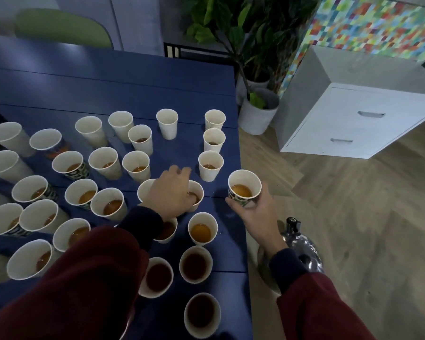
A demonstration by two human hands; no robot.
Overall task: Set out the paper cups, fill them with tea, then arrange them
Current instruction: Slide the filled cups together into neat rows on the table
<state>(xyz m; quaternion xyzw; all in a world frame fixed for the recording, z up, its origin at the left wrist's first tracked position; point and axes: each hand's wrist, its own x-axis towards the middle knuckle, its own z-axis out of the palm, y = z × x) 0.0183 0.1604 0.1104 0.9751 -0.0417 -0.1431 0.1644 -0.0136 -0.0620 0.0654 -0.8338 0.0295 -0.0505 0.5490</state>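
Several paper cups stand on the blue table point(88, 79), most holding tea. My right hand point(254, 212) grips a patterned cup of tea point(244, 186) at the table's right edge. My left hand point(173, 192) reaches over two white cups in the middle; its fingers curl over the rim of the right one point(197, 190), and the left one point(144, 190) is mostly hidden under the hand. A column of three white cups point(210, 165) stands behind my hands. Dark tea fills the nearest cups point(201, 315).
A metal kettle point(298, 251) sits on the floor just right of the table, under my right forearm. A white drawer cabinet point(349, 123) and potted plants point(258, 111) stand beyond the table's right corner. A green chair point(62, 28) is at the far side.
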